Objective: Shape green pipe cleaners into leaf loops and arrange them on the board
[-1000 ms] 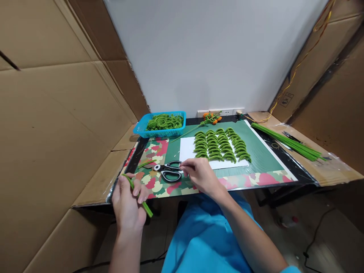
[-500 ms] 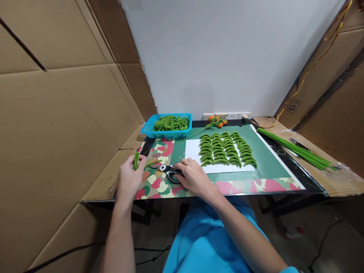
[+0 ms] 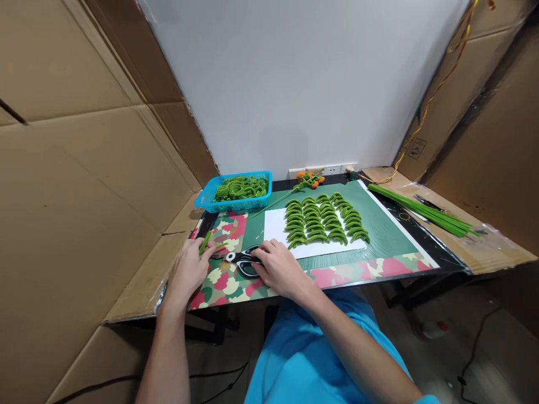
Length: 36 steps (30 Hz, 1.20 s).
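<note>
My left hand (image 3: 188, 268) is closed on green pipe cleaners (image 3: 205, 242) at the left of the mat, their ends sticking out above and beside the fingers. My right hand (image 3: 281, 268) grips the black and white handles of a pair of scissors (image 3: 244, 258). The handles are spread apart, and the blades point left toward my left hand, close to the green ends. Right of the scissors, a white sheet (image 3: 274, 223) carries several columns of curved green pipe cleaner pieces (image 3: 316, 221).
A blue basket (image 3: 205, 199) of bent green pipe cleaners stands at the back left. Behind the sheet lies a stem with orange blooms (image 3: 310, 179). A bundle of long green stems (image 3: 421, 210) rests at the right, beside a dark pen-like tool (image 3: 428, 202). Cardboard walls (image 3: 96, 185) enclose both sides.
The view has turned slightly to the right. The pipe cleaners in my left hand now lean over rather than standing upright. The scissor handles have spread wider in my right hand.
</note>
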Available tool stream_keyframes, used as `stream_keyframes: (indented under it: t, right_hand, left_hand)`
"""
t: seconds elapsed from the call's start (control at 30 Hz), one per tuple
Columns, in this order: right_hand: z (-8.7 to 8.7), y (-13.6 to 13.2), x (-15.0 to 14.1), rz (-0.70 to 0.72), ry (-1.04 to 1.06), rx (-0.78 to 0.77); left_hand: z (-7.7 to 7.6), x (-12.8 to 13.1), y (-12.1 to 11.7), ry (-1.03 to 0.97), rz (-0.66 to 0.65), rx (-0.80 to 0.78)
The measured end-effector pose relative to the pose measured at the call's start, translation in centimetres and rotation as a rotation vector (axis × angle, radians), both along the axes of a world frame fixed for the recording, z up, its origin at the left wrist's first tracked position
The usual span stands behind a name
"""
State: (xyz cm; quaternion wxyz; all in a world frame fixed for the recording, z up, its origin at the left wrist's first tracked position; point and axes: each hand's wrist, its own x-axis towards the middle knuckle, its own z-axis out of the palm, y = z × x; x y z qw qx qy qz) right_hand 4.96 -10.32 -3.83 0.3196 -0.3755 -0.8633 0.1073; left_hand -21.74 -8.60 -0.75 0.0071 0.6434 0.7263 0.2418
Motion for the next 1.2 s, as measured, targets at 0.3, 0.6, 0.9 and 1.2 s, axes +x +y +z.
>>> stream_keyframes:
  t: [0.3, 0.6, 0.9, 1.2]
  right_hand:
    - [0.7, 0.1, 0.2, -0.056, 0.181, 0.013]
    - [-0.1, -0.5, 3.5, -0.17, 0.546, -0.052]
    - [1.0, -0.6, 8.8, -0.093, 0.786, -0.065]
    - [2.9, -2.8, 10.5, -0.256, 0.543, 0.002]
  left_hand:
    - [2.9, 8.6, -1.9, -0.644, -0.334, 0.084]
    - [1.9, 13.8, -3.7, -0.859, -0.404, -0.079]
    - [1.4, 17.9, -5.1, -0.976, -0.426, -0.256]
    - [1.6, 19.6, -6.6, -1.409, -0.333, -0.305]
